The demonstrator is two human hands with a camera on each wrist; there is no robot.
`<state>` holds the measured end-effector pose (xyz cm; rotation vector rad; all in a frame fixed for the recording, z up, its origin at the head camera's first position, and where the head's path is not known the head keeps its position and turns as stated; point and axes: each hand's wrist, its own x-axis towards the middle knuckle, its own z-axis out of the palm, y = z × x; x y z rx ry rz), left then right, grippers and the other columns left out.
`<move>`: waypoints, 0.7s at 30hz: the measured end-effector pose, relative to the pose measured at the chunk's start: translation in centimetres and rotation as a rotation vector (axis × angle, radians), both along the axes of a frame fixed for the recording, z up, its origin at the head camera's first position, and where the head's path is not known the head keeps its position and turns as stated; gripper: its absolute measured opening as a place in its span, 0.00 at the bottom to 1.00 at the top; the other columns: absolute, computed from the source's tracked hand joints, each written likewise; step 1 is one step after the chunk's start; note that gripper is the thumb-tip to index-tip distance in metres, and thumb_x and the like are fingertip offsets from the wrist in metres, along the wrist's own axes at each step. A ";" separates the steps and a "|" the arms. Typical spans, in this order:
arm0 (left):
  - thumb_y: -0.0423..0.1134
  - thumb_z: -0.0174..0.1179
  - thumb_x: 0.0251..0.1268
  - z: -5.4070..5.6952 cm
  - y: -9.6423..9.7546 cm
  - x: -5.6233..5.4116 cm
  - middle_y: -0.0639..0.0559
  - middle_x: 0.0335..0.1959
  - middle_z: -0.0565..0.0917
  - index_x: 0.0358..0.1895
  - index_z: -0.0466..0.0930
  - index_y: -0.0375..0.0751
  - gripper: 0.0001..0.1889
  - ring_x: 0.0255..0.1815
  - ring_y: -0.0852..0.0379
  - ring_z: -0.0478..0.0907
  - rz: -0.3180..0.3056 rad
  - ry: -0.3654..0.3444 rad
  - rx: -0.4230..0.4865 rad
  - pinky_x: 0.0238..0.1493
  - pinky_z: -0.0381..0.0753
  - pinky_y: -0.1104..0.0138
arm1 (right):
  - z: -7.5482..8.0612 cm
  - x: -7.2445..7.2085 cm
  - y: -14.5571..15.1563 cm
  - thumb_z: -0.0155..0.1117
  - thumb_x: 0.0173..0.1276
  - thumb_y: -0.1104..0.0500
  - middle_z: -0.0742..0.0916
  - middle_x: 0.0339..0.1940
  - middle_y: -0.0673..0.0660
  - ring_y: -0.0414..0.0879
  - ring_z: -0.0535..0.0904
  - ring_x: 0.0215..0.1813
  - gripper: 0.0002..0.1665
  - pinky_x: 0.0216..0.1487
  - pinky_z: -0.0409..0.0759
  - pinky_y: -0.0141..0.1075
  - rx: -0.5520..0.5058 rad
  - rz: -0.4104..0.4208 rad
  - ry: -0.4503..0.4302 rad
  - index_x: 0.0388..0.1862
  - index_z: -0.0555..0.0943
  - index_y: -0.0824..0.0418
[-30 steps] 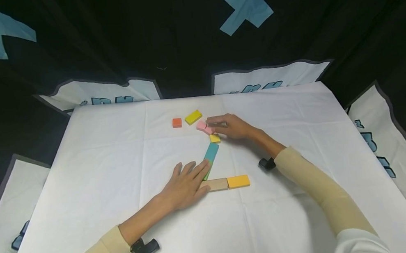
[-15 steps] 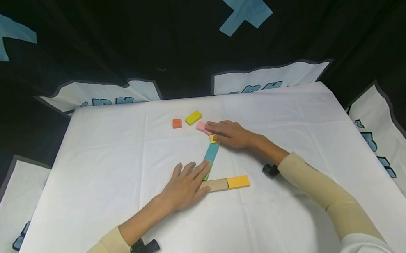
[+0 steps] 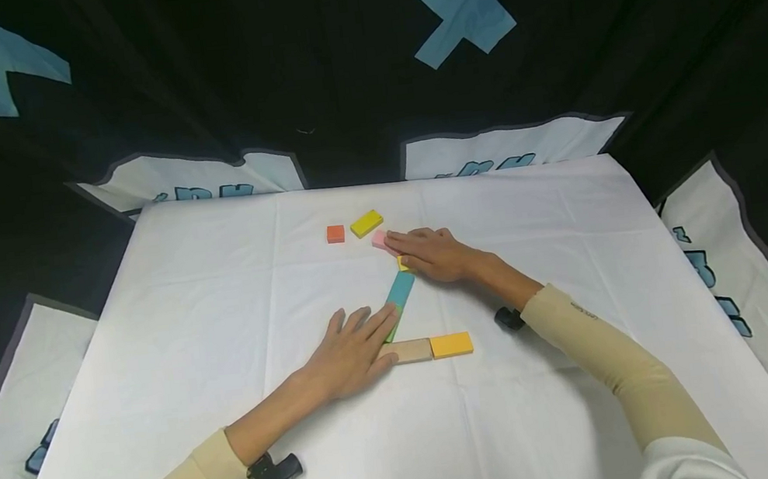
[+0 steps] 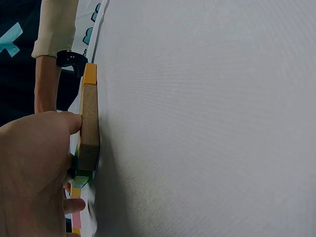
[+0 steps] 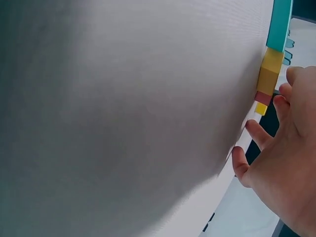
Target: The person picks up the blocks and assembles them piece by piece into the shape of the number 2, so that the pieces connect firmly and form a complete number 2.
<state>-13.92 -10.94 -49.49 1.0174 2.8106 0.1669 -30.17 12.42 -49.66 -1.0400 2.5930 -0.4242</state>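
Flat coloured blocks form a bent line on the white table. My left hand lies with fingers extended over the green block, fingertips by the teal block. Its thumb rests against the plain wooden block, which meets an orange-yellow block end to end. Farther up, my right hand stretches its fingers over a pink block, partly covering it. The right thumb is at the small yellow block, which adjoins the teal one. The right wrist view shows the fingers spread beside the row.
Beyond the pink block lie a yellow block and an orange-red block, apart from each other. The white tablecloth reaches a far edge, behind which a black curtain hangs.
My right hand has gone from pinching at the pink blocks to lying flatter over them, shifting slightly toward me and then left. The left hand has stayed put.
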 end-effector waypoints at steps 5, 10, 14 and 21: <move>0.59 0.40 0.79 0.0 0.0 0.0 0.50 0.80 0.53 0.81 0.50 0.44 0.35 0.75 0.40 0.56 0.000 0.002 -0.002 0.69 0.53 0.39 | 0.0 0.0 0.2 0.42 0.82 0.44 0.55 0.81 0.44 0.54 0.57 0.76 0.34 0.66 0.57 0.55 -0.020 -0.006 -0.018 0.82 0.51 0.43; 0.59 0.40 0.79 0.0 0.1 0.0 0.50 0.81 0.53 0.81 0.50 0.45 0.35 0.75 0.40 0.56 0.001 -0.003 0.001 0.69 0.53 0.39 | -0.2 0.0 0.4 0.42 0.81 0.42 0.56 0.82 0.44 0.54 0.57 0.76 0.34 0.66 0.56 0.55 -0.020 -0.006 -0.032 0.82 0.51 0.43; 0.59 0.40 0.79 -0.1 0.1 0.0 0.50 0.80 0.53 0.81 0.50 0.44 0.35 0.75 0.40 0.57 -0.004 0.003 0.003 0.69 0.53 0.39 | -0.2 0.0 0.4 0.43 0.81 0.42 0.56 0.82 0.45 0.55 0.57 0.76 0.34 0.67 0.56 0.56 -0.011 -0.010 -0.033 0.82 0.52 0.43; 0.59 0.40 0.79 -0.1 0.1 0.0 0.50 0.81 0.53 0.81 0.50 0.44 0.35 0.75 0.40 0.56 -0.003 -0.001 0.004 0.69 0.52 0.38 | 0.0 0.1 0.3 0.42 0.81 0.42 0.56 0.82 0.44 0.55 0.57 0.76 0.34 0.67 0.56 0.55 -0.011 -0.008 -0.035 0.82 0.52 0.42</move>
